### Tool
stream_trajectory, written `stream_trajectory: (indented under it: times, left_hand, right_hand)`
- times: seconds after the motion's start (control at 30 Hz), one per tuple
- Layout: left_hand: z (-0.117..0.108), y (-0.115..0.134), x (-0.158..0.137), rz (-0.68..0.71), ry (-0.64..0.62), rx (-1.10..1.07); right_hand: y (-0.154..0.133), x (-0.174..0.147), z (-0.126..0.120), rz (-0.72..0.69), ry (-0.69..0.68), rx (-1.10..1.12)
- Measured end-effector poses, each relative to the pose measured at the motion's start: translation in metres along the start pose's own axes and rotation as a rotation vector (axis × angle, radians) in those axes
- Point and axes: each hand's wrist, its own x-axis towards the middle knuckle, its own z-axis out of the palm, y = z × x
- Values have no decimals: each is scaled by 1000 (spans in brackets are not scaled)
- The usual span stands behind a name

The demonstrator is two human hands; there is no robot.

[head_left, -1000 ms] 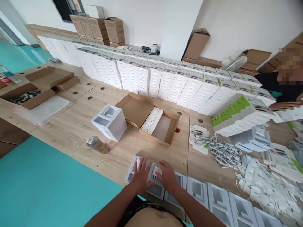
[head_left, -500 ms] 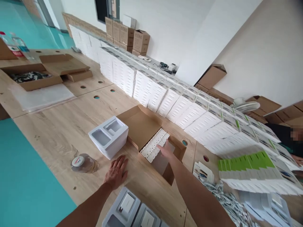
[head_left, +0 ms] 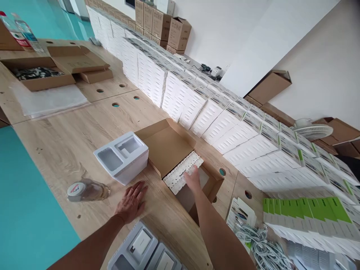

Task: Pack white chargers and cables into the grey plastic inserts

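Note:
My left hand (head_left: 131, 202) lies flat on the wooden table, fingers spread, holding nothing. It is just in front of a stack of white plastic trays (head_left: 132, 165) with moulded compartments. My right hand (head_left: 192, 179) reaches into an open cardboard box (head_left: 165, 146). Its fingers are bent at the edge of a row of small white plastic pieces (head_left: 180, 174), which have dark holes and are packed along the box's hinge side. The fingertips are partly hidden among the pieces. A translucent sheet (head_left: 184, 197) lies in the box beside the row.
A capped jar (head_left: 88, 190) lies left of my left hand. Trays with white adapters (head_left: 140, 242) stand at the near edge. Long stacks of white boxes (head_left: 194, 101) line the far side. Coiled grey cables (head_left: 261, 243) and green-banded boxes (head_left: 306, 210) are at right.
The view has shifted a little, so the table things sit differently in frame. My right hand stays at the white pieces in the box, and my left hand still rests flat on the table.

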Motion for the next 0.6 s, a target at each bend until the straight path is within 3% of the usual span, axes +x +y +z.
stream_trajectory:
  times: [0.6]
  left_hand:
    - [1,0,-3,-51,-24,-71]
  right_hand:
    - [-1,9,-6,30,-20,-37]
